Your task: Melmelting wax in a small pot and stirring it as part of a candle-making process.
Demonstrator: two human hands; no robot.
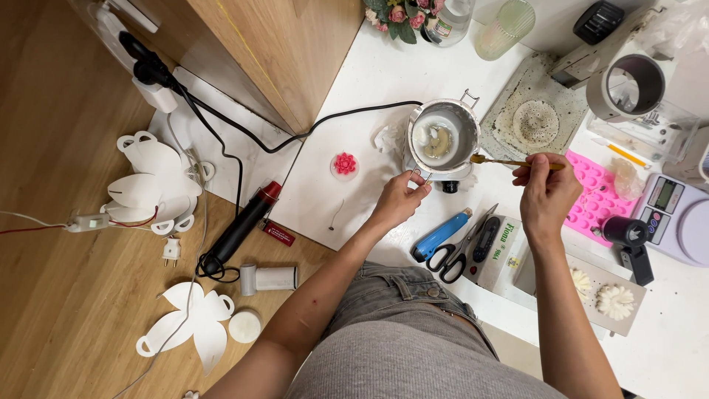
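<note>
My left hand point(399, 199) pinches the wire handle at the near rim of a small metal melting pot point(443, 138) on the white table. Pale wax lumps sit in the pot. My right hand point(546, 191) holds a thin yellow-handled stirring tool point(509, 161) level, its tip just at the pot's right rim. A pink silicone mould point(600, 195) lies right of that hand.
A red wax flower point(345, 163) on a white disc lies left of the pot. Scissors point(459, 254), a blue cutter point(440, 235), a digital scale point(676, 216) and white flower casts point(615, 300) surround my hands. On the floor lie a heat gun point(241, 230) and white petal shapes point(151, 182).
</note>
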